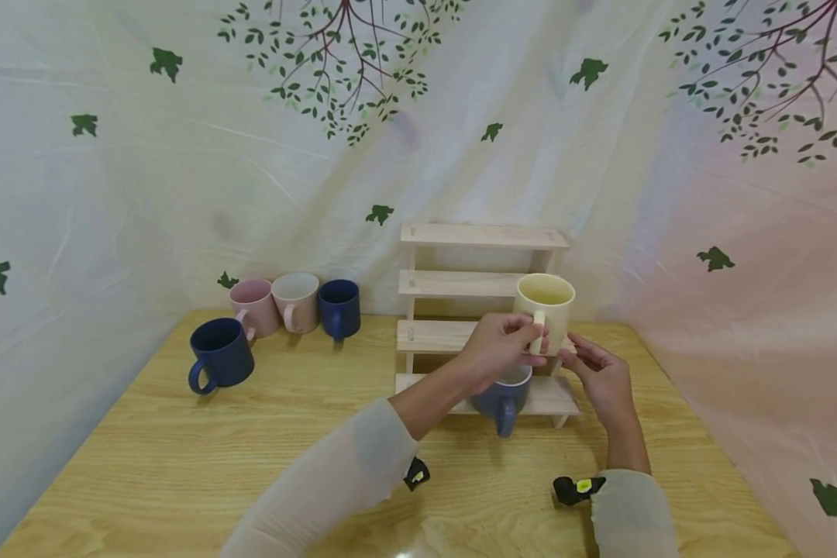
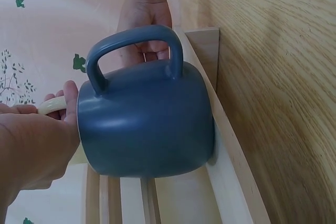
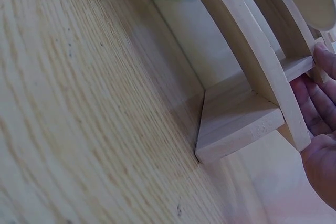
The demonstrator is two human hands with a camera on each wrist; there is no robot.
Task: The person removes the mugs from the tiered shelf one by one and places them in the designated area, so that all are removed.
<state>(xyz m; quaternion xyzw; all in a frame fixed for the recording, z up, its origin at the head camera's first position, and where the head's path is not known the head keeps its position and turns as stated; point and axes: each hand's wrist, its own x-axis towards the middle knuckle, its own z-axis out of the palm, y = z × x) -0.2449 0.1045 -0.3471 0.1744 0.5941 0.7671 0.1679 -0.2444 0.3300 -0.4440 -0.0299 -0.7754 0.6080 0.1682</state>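
Note:
My left hand point(image 1: 494, 350) grips the handle of a pale yellow mug point(image 1: 558, 302), upright at the right end of the second step from the bottom of a wooden tiered rack point(image 1: 484, 235). Whether the mug's base touches the step cannot be told. My right hand point(image 1: 608, 384) pinches the end of that step, thumb above and fingers beneath in the right wrist view. Below, on the lowest step, stands a blue-grey mug point(image 2: 147, 124), its handle facing me; the left hand partly hides it in the head view.
Left on the wooden table point(image 1: 307, 465) stand a pink mug point(image 1: 260, 310), a pale pink mug with a white inside point(image 1: 300, 306), a navy mug point(image 1: 340, 308) and a nearer navy mug point(image 1: 226, 353). A leaf-printed curtain point(image 1: 286, 194) hangs behind.

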